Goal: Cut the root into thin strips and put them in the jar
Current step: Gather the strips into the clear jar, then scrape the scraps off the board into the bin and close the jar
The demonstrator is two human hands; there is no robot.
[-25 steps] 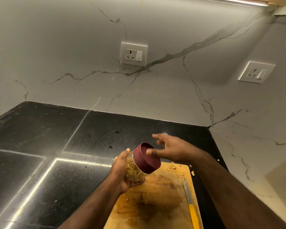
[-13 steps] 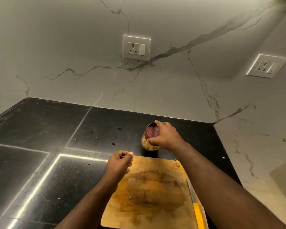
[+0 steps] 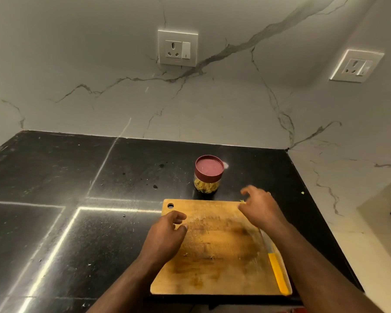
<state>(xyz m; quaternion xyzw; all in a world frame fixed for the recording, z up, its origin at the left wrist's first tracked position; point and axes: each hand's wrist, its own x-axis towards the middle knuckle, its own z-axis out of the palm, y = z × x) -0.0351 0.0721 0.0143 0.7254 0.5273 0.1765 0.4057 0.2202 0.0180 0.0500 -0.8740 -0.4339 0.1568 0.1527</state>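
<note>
The black worktop (image 3: 54,222) was seen carrying a wooden board (image 3: 219,251), over which both hands were held with fingers loosely spread, nothing gripped. The lidded jar (image 3: 208,175) of strips was stood upright beyond the board, apart from the right hand (image 3: 261,208) and farther from the left hand (image 3: 167,236).

The jar (image 3: 208,176) stands on the table (image 3: 54,222) behind the cutting board (image 3: 212,256); a knife (image 3: 274,265) lies along the board's right edge.

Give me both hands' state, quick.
Left hand: open, fingers loosely curled, holding nothing.
Right hand: open, fingers relaxed, holding nothing.
</note>
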